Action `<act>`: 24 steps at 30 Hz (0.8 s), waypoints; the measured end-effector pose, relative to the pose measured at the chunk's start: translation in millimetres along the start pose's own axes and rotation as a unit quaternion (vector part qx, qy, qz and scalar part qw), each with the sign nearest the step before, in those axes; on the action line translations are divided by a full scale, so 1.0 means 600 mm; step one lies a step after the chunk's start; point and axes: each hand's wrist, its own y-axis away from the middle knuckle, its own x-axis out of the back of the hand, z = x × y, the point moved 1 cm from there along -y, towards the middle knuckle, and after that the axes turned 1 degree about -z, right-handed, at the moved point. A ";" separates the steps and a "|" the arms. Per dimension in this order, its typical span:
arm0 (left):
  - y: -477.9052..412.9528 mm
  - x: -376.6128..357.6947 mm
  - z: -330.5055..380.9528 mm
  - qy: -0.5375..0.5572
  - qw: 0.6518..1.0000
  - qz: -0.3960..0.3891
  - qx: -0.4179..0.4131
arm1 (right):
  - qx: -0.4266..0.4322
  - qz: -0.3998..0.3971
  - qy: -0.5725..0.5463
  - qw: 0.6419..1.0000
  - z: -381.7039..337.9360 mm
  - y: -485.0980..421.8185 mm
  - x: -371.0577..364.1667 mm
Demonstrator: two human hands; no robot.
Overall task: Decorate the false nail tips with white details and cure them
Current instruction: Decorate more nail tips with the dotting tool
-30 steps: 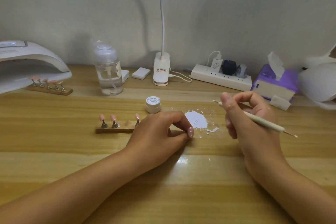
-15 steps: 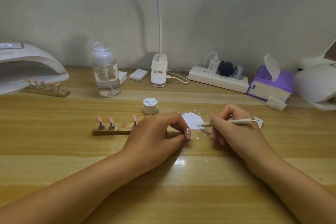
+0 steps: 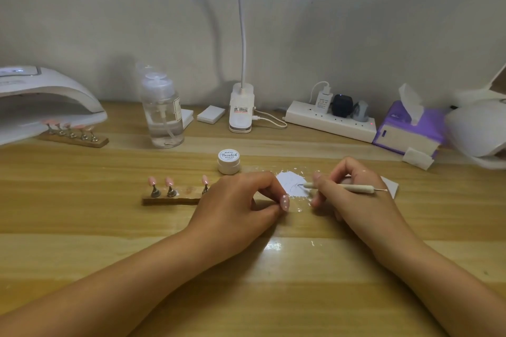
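My left hand (image 3: 238, 200) rests on the table and pinches a pink false nail tip (image 3: 284, 203) with white dots between thumb and forefinger. My right hand (image 3: 353, 200) grips a cream dotting tool (image 3: 353, 188) like a pen; its tip touches a smear of white paint (image 3: 291, 185) on the table. Just left of my left hand lies a wooden holder (image 3: 175, 198) with three pink tips on metal stands. A small white paint jar (image 3: 229, 161) stands closed behind the hands.
A white nail lamp (image 3: 46, 101) sits at far left with a second holder of pink tips (image 3: 74, 137) at its mouth. Along the back stand a pump bottle (image 3: 163, 115), a desk lamp base (image 3: 241, 109), a power strip (image 3: 328, 121) and a purple tissue box (image 3: 410, 130).
My right hand came down and leftward from a raised pose and brought the tool's tip onto the white paint. My left hand kept still with the nail tip.
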 end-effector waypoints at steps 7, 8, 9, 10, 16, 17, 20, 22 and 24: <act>-0.001 0.001 -0.001 0.005 1.000 0.005 0.003 | 0.015 0.082 -0.179 0.980 -0.015 0.004 0.009; -0.001 0.001 -0.002 0.005 1.000 0.006 0.002 | 0.019 0.080 -0.198 0.977 -0.020 0.008 0.008; -0.001 0.001 -0.002 0.004 1.000 0.006 0.000 | 0.018 0.070 -0.218 0.973 -0.024 0.012 0.004; -0.001 0.001 -0.002 0.004 1.000 0.007 -0.003 | 0.011 0.056 -0.240 0.969 -0.027 0.018 -0.002; -0.002 0.002 -0.001 0.000 1.000 0.008 -0.016 | -0.026 0.001 -0.259 0.965 -0.027 0.033 -0.022; -0.002 0.001 -0.002 -0.002 1.000 0.008 -0.017 | -0.028 -0.002 -0.256 0.966 -0.026 0.033 -0.022; -0.003 0.001 -0.002 -0.009 1.000 0.010 -0.013 | -0.029 -0.017 -0.235 0.971 -0.025 0.035 -0.026; -0.003 0.000 -0.003 -0.013 1.000 0.010 -0.014 | -0.022 -0.019 -0.213 0.977 -0.025 0.036 -0.028; -0.003 0.001 -0.003 -0.015 1.000 0.007 -0.019 | -0.014 -0.025 -0.199 0.980 -0.024 0.035 -0.029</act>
